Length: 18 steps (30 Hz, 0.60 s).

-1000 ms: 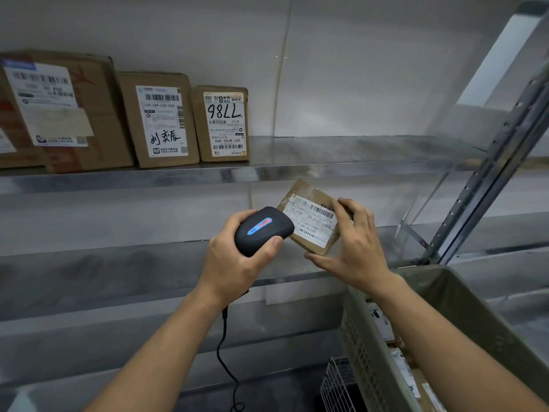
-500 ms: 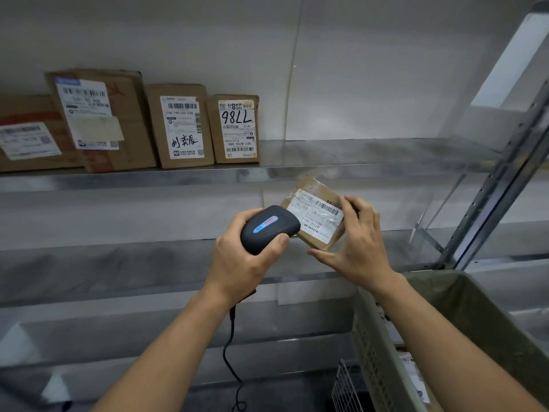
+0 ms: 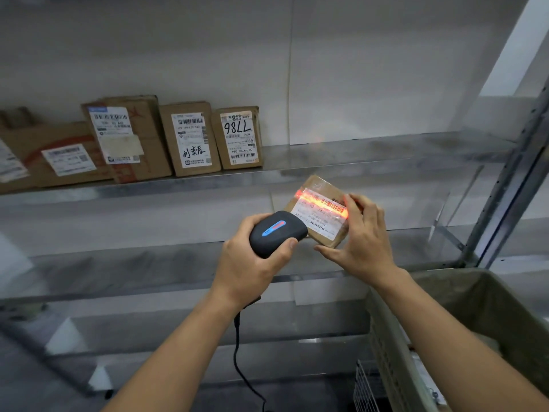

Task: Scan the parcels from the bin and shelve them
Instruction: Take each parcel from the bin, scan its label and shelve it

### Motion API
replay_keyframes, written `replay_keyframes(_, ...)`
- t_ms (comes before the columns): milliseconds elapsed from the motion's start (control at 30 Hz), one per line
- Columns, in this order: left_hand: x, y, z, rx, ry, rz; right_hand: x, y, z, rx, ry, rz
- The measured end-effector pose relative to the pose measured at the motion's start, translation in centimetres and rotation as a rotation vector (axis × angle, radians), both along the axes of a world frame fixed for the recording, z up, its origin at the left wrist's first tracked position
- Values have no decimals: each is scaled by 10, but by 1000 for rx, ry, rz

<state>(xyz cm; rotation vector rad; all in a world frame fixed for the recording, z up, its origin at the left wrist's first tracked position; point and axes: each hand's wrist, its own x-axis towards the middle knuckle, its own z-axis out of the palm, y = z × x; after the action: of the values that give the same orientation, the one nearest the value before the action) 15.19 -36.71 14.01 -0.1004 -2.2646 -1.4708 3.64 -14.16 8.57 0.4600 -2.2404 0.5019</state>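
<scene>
step: scan happening, red beam across the label | left hand (image 3: 252,269) wrapped round the scanner (image 3: 277,233), right hand (image 3: 361,242) pinching the small parcel (image 3: 319,209) mid-frame | next: probably slot it beside the boxes (image 3: 190,139) on the shelf (image 3: 371,157) upper left | bin (image 3: 463,298) lower right, contents mostly hidden
</scene>
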Motion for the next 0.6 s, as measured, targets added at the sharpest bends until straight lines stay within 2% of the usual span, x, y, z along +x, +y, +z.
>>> replay_keyframes(200, 7, 7, 8, -98, 29, -12, 1, 6, -1, -19, 12, 27)
replay_keyframes(600, -5, 6, 16, -72, 124, 6, -16, 9, 18, -127, 52, 49)
